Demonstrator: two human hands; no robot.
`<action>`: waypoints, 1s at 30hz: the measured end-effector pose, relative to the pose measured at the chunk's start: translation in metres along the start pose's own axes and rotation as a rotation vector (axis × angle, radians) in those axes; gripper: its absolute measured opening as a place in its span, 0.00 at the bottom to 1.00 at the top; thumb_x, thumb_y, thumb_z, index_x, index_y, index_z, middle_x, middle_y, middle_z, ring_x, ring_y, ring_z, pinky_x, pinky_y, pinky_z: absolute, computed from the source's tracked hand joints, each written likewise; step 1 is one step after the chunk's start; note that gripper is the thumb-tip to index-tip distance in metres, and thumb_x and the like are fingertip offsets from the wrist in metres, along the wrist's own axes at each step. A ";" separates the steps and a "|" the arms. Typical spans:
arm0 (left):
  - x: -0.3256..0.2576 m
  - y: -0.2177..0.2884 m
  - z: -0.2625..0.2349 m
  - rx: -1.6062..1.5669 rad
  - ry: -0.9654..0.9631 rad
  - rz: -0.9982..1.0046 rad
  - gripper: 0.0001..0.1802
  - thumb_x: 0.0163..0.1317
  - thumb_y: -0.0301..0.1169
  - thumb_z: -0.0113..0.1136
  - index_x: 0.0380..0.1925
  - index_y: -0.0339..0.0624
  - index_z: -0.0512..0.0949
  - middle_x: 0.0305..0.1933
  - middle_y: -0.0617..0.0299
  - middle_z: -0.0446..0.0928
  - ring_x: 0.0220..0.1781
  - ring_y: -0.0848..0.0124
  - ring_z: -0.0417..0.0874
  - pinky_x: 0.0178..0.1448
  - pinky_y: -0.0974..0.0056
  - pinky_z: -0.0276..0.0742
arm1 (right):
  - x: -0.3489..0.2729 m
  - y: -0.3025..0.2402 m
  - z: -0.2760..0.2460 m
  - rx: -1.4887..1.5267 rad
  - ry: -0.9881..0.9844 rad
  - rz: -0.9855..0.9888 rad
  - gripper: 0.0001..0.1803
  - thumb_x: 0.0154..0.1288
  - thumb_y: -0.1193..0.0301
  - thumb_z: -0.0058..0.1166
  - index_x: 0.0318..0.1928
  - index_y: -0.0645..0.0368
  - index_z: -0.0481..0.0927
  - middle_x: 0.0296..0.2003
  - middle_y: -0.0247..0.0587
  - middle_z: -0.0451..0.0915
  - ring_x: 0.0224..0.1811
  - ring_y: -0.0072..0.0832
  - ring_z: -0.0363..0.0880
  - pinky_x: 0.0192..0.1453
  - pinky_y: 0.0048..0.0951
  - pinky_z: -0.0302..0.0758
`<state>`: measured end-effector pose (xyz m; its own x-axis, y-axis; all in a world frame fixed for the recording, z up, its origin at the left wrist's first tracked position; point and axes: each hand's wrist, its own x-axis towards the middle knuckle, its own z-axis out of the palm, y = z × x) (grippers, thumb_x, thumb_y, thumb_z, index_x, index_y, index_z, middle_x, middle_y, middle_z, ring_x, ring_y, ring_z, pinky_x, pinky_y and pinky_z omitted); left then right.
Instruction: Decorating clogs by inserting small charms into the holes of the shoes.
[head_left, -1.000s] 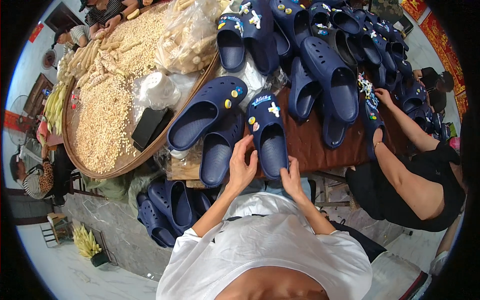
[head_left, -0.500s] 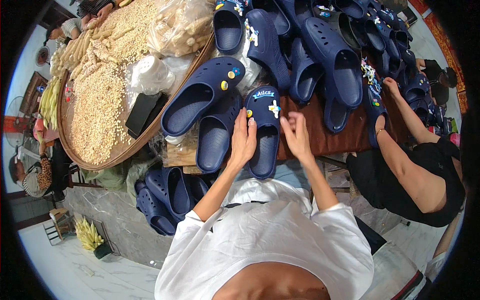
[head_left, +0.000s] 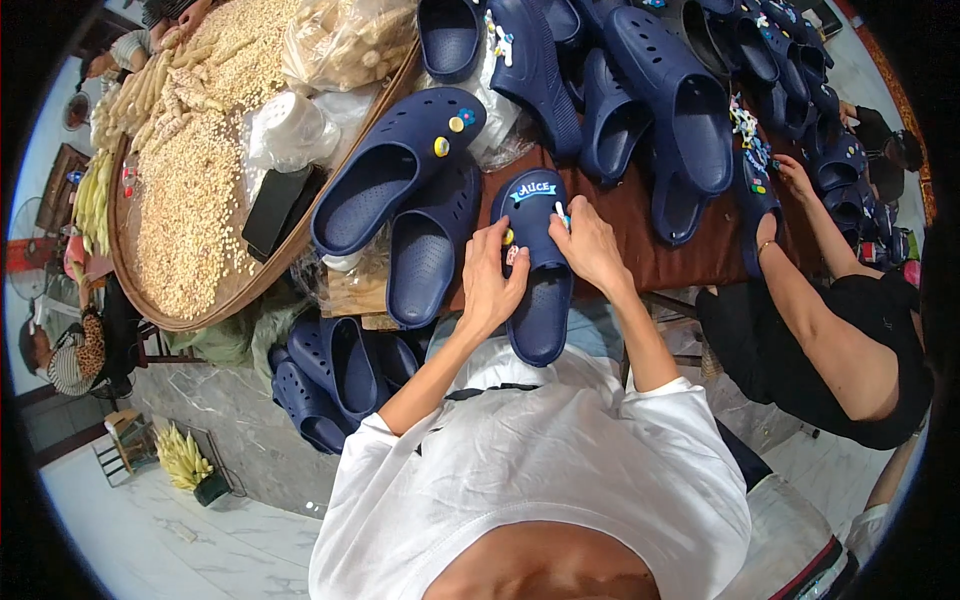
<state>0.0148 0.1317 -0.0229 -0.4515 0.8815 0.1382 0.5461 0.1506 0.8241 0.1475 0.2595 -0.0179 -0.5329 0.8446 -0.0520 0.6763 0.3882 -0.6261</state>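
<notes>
At a clog-laden brown table [head_left: 620, 225], left hand [head_left: 489, 284] and right hand [head_left: 596, 250] hold a navy clog [head_left: 537, 240], its white charm [head_left: 561, 210] half-hidden.

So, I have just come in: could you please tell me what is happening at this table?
A person in a white T-shirt has both hands on a navy clog: the left hand is by its yellow charm, the right hand at a white charm. To the right, a co-worker in black handles another charm-covered clog. More navy clogs are heaped beyond, and a round tray of corn kernels is at left.
</notes>
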 end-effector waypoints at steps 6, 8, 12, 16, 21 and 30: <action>-0.001 -0.006 0.003 0.024 0.055 0.028 0.25 0.62 0.33 0.60 0.57 0.30 0.72 0.50 0.44 0.72 0.51 0.49 0.73 0.57 0.51 0.71 | -0.004 0.006 -0.001 -0.111 -0.025 -0.062 0.11 0.70 0.69 0.46 0.38 0.66 0.68 0.36 0.67 0.77 0.38 0.61 0.80 0.42 0.57 0.75; -0.001 -0.008 0.003 0.030 0.075 0.025 0.24 0.63 0.33 0.60 0.56 0.30 0.72 0.50 0.44 0.72 0.51 0.49 0.73 0.57 0.51 0.71 | -0.005 0.017 0.003 -0.033 0.059 -0.083 0.08 0.70 0.71 0.46 0.38 0.65 0.68 0.35 0.64 0.77 0.36 0.60 0.79 0.40 0.57 0.75; -0.002 -0.005 0.004 0.086 0.052 0.009 0.24 0.63 0.35 0.61 0.55 0.32 0.73 0.51 0.44 0.71 0.51 0.49 0.74 0.56 0.51 0.72 | -0.003 0.034 0.015 -0.093 0.157 -0.053 0.08 0.71 0.70 0.46 0.41 0.64 0.69 0.37 0.60 0.77 0.38 0.58 0.79 0.41 0.55 0.75; 0.002 -0.003 0.000 0.095 0.015 -0.013 0.23 0.63 0.35 0.61 0.55 0.34 0.74 0.49 0.46 0.72 0.50 0.50 0.74 0.54 0.52 0.73 | 0.005 0.022 0.007 -0.198 0.294 -0.090 0.13 0.72 0.66 0.48 0.49 0.64 0.74 0.46 0.54 0.73 0.48 0.51 0.75 0.48 0.49 0.74; 0.004 -0.002 0.003 0.104 -0.010 0.026 0.20 0.64 0.33 0.61 0.53 0.35 0.76 0.47 0.47 0.75 0.48 0.51 0.76 0.54 0.53 0.73 | 0.020 -0.004 0.005 -0.111 0.278 -0.394 0.18 0.64 0.67 0.59 0.52 0.62 0.78 0.46 0.47 0.75 0.47 0.46 0.73 0.52 0.44 0.73; 0.004 -0.005 0.006 0.125 0.003 0.055 0.18 0.63 0.31 0.61 0.51 0.36 0.77 0.46 0.48 0.78 0.48 0.51 0.77 0.53 0.53 0.74 | 0.038 -0.011 0.011 -0.160 0.190 -0.450 0.19 0.55 0.62 0.68 0.36 0.62 0.74 0.37 0.47 0.73 0.41 0.44 0.72 0.43 0.44 0.71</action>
<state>0.0139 0.1372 -0.0296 -0.4202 0.8888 0.1830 0.6535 0.1566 0.7405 0.1144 0.2829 -0.0211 -0.6974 0.6273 0.3466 0.4786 0.7676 -0.4263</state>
